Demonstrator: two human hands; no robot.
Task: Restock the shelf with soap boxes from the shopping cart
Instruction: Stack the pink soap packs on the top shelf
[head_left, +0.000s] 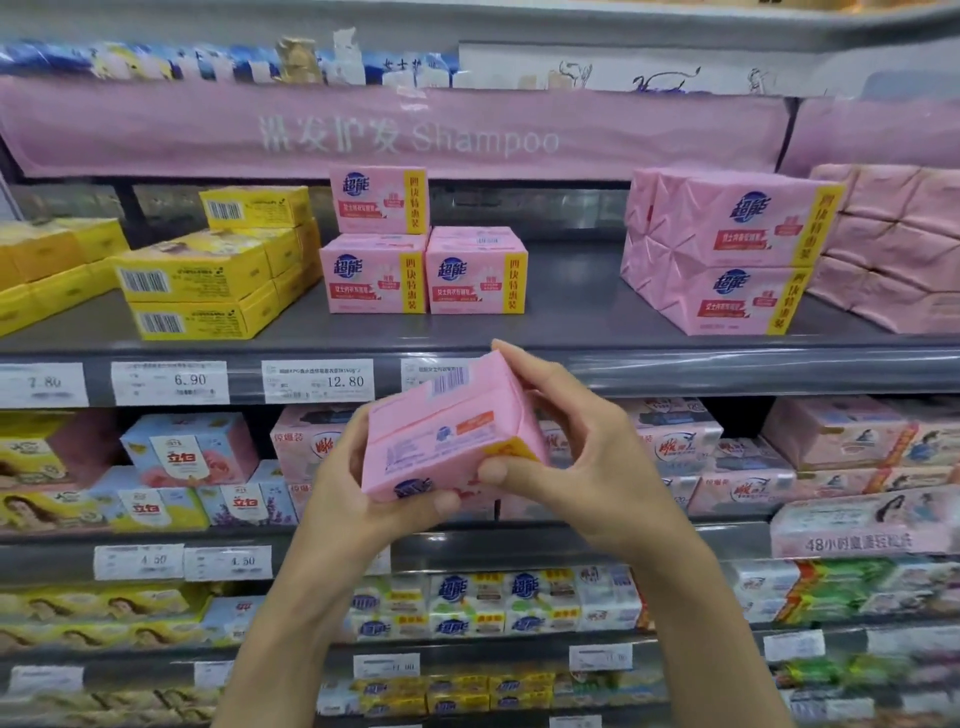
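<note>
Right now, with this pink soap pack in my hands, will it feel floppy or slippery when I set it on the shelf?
Probably stiff: the pink soap pack keeps sharp, square edges between your left hand and right hand. Its wrapper looks smooth, so it may slide a little. Flat faces should sit steady, like the stacked packs on the shelf.

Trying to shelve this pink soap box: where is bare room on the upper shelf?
Widest bare stretch of shelf: between the small pink boxes and the big pink packs. Yellow boxes crowd the left, plain pink packs the far right.
</note>
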